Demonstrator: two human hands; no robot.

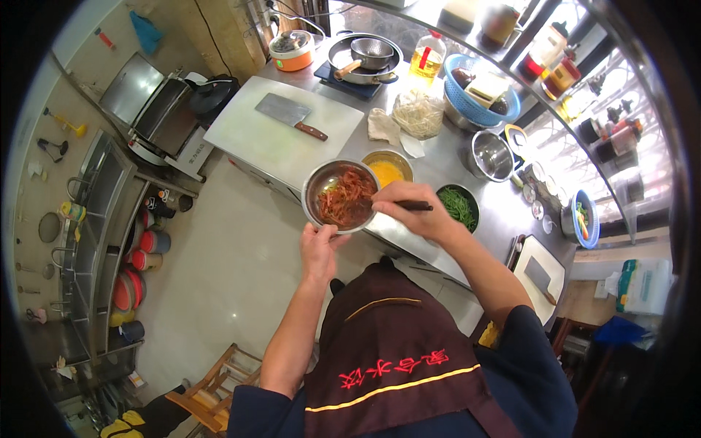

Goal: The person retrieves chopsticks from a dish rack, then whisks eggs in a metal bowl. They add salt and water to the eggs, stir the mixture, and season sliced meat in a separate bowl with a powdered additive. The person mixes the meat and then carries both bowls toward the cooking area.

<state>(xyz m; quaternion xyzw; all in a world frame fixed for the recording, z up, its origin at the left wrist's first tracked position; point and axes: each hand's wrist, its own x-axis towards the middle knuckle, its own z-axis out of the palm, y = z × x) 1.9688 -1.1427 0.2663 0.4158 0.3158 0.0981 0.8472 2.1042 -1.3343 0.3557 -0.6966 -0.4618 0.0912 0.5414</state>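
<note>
My left hand (320, 249) grips the near rim of a metal bowl (311, 205), held up by the counter's front edge. Inside the bowl lies a reddish shredded food mix (348, 200). My right hand (408, 208) is closed on the dark handle of a utensil (415, 205), whose far end goes into the bowl; its tip is hidden. Just behind stands a bowl of beaten egg (388, 168). To the right of my right hand is a bowl of chopped greens (459, 208). A cleaver (287, 112) lies on the white cutting board (246, 142).
A bag of pale shreds (419, 115), a cloth (383, 126), a metal pot (492, 156) and a blue basket (476, 104) stand on the counter. Behind are a pan (391, 76) and an oil bottle (427, 57). A wooden chair (211, 397) stands on the floor at lower left.
</note>
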